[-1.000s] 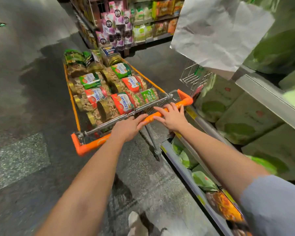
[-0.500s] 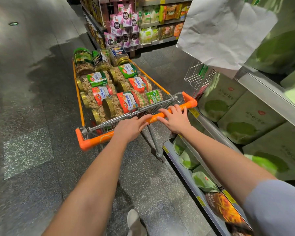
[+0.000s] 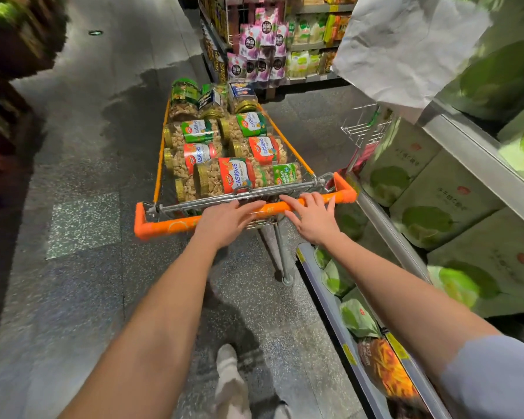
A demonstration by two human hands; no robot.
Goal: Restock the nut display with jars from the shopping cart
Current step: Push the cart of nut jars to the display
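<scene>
The shopping cart [image 3: 160, 152] sits in the middle of the frame, packed full of nut jars [image 3: 224, 176]. The left grip [image 3: 224, 220] and right grip [image 3: 312, 220] lie flat on its orange handle [image 3: 164, 228], fingers straight, holding no jar. It looks like no jar has gone out yet, so all the restocking is left to do.

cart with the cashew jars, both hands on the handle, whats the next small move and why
Probably push the cart forward. The left hand and right hand rest flat on the orange handle, the cashew jars all lie in it, and the shelf beside it holds green packs, not nuts.
</scene>
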